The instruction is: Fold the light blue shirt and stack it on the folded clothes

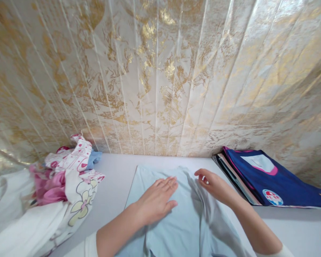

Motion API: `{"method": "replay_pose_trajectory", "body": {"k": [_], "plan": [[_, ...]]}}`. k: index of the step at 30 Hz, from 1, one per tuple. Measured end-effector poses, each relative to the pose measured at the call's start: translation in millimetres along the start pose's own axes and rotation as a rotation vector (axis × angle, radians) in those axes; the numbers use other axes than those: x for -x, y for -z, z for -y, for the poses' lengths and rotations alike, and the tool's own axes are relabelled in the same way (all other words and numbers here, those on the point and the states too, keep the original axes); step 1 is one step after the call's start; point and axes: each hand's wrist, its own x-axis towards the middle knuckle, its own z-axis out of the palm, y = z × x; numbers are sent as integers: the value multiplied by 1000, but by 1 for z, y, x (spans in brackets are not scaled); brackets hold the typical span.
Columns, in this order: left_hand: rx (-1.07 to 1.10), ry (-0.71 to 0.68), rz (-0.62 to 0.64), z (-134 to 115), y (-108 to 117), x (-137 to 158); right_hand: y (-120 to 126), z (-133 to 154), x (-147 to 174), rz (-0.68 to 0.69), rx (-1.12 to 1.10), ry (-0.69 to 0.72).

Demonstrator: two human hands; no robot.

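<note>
A light blue garment (pixel 173 221) lies spread on the white table, with creases down its length and a loose fold raised along its right side. My left hand (pixel 157 200) rests flat on the upper middle of the cloth, fingers stretched out. At the garment's upper right edge, my right hand (pixel 212 184) is curled, thumb and fingers closed at the raised fold. Its fingertips partly hide the cloth there. The garment's lower end runs out of view.
On the left is a loose heap of clothes (pixel 81 210), white, pink and flower-printed. A stack of folded clothes (pixel 256 175), dark blue on top, sits at the right. Behind the white table (pixel 115 171) hangs a gold-patterned curtain (pixel 155 89).
</note>
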Motion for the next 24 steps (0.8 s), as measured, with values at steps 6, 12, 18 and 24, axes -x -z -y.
{"method": "replay_pose_trajectory", "body": {"k": [6, 12, 18, 24], "plan": [[66, -84, 9, -16, -20, -23, 8, -56, 8, 116, 32, -189], [25, -7, -53, -15, -23, -36, 7, -64, 25, 292, -61, -250], [42, -20, -59, -28, -29, -34, 25, -56, 24, 301, -329, -188], [76, 19, -56, -39, -33, -29, 3, -38, -33, -27, 81, -142]]}}
